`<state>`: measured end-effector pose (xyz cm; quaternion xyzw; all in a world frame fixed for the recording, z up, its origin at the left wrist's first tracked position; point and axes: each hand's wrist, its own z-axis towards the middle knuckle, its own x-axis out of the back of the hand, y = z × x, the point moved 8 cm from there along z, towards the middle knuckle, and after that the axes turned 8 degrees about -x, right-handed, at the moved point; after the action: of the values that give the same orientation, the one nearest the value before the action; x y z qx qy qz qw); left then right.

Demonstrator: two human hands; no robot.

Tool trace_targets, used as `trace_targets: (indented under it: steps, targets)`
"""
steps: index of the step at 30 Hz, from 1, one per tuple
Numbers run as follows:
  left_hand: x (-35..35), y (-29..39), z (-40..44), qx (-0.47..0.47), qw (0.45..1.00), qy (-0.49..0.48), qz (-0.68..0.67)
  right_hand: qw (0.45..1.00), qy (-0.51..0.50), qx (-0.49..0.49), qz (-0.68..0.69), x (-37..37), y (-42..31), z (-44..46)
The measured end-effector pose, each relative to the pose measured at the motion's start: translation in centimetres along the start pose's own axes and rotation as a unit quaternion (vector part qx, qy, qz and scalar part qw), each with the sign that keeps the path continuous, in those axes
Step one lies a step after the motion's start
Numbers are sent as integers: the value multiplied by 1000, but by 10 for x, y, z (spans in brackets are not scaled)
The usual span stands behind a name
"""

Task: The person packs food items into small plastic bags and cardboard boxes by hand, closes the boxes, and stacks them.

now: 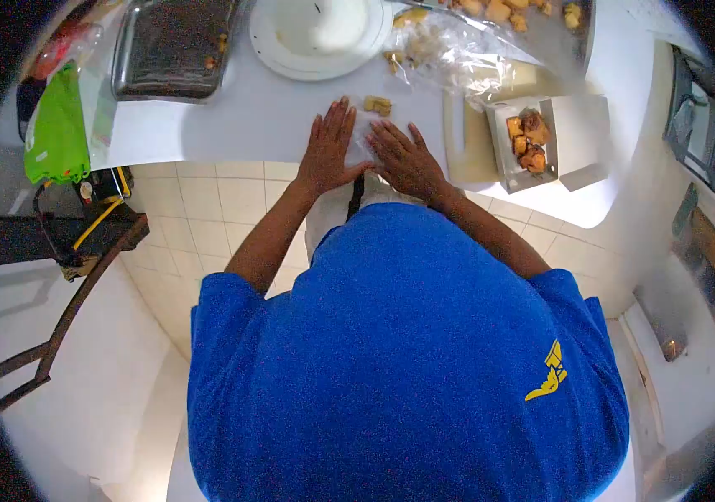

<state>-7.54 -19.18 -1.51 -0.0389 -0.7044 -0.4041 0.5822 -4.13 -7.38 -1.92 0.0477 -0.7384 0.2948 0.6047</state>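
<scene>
Both my hands lie flat at the front edge of the white table, palms down with the fingers pointing away from me. My left hand [330, 149] has its fingers stretched out and holds nothing. Beside it, my right hand [406, 157] rests with fingers spread, the thumbs close to each other. Just beyond the fingertips sits a small yellowish-brown food piece [377, 105], apart from both hands. A thin clear patch, perhaps plastic, shows between the hands; I cannot make out what it is.
An open white box [504, 164] with browned food pieces [530, 140] stands right, by a cutting board [474, 142]. Clear plastic [449, 58] and a tray of pieces [533, 38] lie behind. Further left are a white plate [278, 54], a dark baking pan [165, 50] and a green bag [58, 125].
</scene>
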Motion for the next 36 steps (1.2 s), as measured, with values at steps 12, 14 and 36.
trace_targets:
  steps: [12,14,36]
  targets:
    - [11,14,-20,-213,977,2,-4,995,37,52,83,14,10,-18]
    - [16,17,-14,-237,971,17,-11,994,37,27,95,14,10,-18]
    - [46,-8,34,-138,982,109,63,953,33,-273,127,46,29,9]
